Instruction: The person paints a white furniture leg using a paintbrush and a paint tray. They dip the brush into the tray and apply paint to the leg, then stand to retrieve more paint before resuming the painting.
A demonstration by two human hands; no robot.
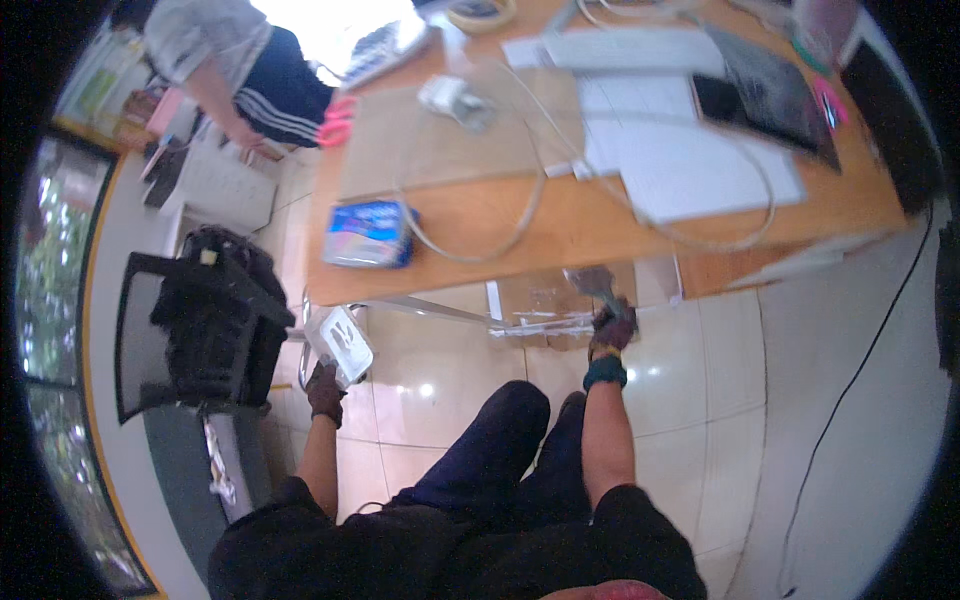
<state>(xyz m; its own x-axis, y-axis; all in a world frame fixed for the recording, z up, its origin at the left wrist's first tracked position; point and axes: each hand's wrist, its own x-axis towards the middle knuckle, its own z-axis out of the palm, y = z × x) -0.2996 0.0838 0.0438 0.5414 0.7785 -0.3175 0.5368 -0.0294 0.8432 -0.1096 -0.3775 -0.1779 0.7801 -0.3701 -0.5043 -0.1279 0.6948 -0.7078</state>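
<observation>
My left hand (325,391), in a dark glove, is closed on the near edge of a clear plastic tub (357,372) with something white inside. It holds the tub tilted beside the desk's left leg. On the right, my right hand (614,325), also gloved, grips a flat tool (590,281) with a wide grey head, a brush or a scraper; blur hides which. The tool's head is over a brown cardboard piece (545,290) with white smears, low under the desk's front edge. Whether it touches the cardboard I cannot tell.
Ahead stands a wooden desk (560,235) bearing a blue packet (370,235), a white charger (455,100), looped cable, papers and a phone (725,100). Pink scissors (337,122) lie at its left edge. A black chair (205,320) stands left; another person (235,75) is beyond. A black cord (860,370) runs right.
</observation>
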